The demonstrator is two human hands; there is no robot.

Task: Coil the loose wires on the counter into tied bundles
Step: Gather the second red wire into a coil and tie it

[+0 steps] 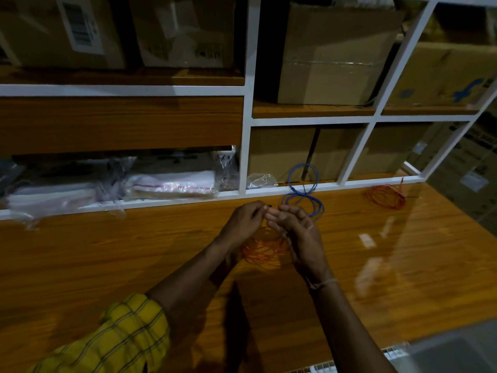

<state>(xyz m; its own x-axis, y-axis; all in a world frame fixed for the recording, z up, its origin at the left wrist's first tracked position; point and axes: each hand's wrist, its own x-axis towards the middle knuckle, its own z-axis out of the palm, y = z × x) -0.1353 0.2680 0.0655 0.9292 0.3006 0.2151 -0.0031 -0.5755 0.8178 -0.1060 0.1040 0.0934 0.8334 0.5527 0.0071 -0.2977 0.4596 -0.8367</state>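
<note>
Orange wire (pixel 265 250) in loose coil, frame centre; left hand (pixel 243 223) and right hand (pixel 297 230) both pinching it, fingertips meeting at 12 o'clock.

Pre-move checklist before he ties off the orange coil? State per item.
1. Orange wire coil gathered into loops between the hands: ok.
2. Left hand grip on the wire near the top of the coil: ok, fingers curled there.
3. Right hand grip on the wire: cannot tell, its fingers are curled but the strand is hidden.
4. Free wire end ready for tying: cannot tell, too small and dark.
5. Blue wire coil clear of the orange one: ok, it lies behind the hands.
6. Red wire coil out of the way: ok, far right on the counter.
</note>
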